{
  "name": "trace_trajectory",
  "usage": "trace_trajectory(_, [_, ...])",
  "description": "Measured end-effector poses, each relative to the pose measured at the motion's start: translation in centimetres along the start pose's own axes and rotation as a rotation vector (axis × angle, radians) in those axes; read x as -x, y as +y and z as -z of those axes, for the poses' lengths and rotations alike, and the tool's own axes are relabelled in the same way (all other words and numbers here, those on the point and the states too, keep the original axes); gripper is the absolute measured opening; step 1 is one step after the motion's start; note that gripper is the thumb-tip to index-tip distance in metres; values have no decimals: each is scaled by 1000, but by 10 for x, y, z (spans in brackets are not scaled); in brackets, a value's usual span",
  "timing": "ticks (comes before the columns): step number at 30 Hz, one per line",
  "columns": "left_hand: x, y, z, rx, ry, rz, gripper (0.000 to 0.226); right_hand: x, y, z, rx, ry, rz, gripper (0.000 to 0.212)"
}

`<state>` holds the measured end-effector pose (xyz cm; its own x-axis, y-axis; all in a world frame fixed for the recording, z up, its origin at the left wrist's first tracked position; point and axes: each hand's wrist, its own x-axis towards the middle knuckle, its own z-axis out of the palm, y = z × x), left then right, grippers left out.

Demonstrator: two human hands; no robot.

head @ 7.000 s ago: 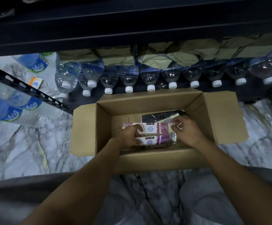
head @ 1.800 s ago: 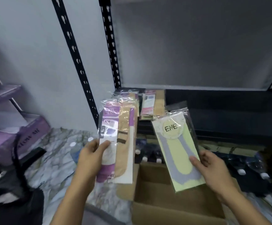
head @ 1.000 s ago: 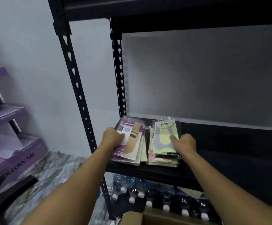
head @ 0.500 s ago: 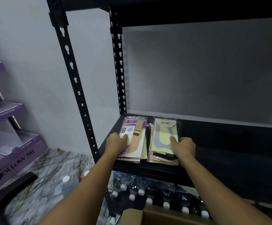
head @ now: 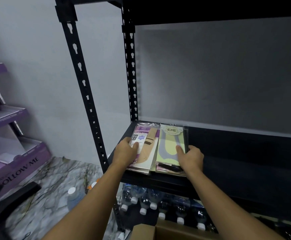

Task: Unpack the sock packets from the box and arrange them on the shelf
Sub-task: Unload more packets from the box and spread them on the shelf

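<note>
Two stacks of sock packets lie side by side at the left end of the black shelf (head: 236, 153). The left stack (head: 149, 148) has a purple-and-beige packet on top; my left hand (head: 126, 151) grips its left edge with the thumb lying on top. The right stack (head: 171, 144) shows a yellow-and-grey "ENE" packet on top; my right hand (head: 190, 157) grips its lower right corner, thumb on the packet. The cardboard box (head: 160, 232) peeks in at the bottom edge, its inside hidden.
Black slotted uprights (head: 84, 84) frame the shelf's left side. Several water bottles (head: 158, 203) lie on the level below. A purple cardboard display stand (head: 11, 153) is at the left on the marble floor (head: 54, 184). The shelf board stretches dark to the right.
Both hands carried packets up from the box and set them on the two stacks. Over the last half second the hands barely moved; the stacks sit a little squarer.
</note>
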<state>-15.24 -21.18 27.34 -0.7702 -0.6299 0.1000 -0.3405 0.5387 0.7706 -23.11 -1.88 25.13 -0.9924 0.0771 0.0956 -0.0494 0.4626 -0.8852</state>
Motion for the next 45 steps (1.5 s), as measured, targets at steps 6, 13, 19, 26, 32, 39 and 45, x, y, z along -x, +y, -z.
trace_trajectory(6, [-8, -7, 7, -17, 16, 16, 43, 4, -7, -16, -36, 4, 8, 28])
trace_trajectory(13, [-12, -6, 13, -23, -20, 31, 44, 7, -11, -16, -59, -12, -14, 31])
trace_trajectory(19, [-5, 4, 19, -58, 16, 13, 45, 14, -19, 0, -104, -34, -42, 42])
trace_trajectory(26, [13, 6, 28, -178, 38, -99, 45, 21, -21, 13, -13, -64, -49, 57])
trace_trajectory(32, [21, 1, 28, -331, -31, -16, 48, 29, -18, 18, -2, -105, -85, 45])
trace_trajectory(39, [25, 17, 38, -301, 45, -27, 55, 33, -25, 27, -102, -73, -122, 26])
trace_trajectory(45, [39, 31, 55, 179, -11, 84, 20, 41, -27, 48, -289, -22, -180, 27])
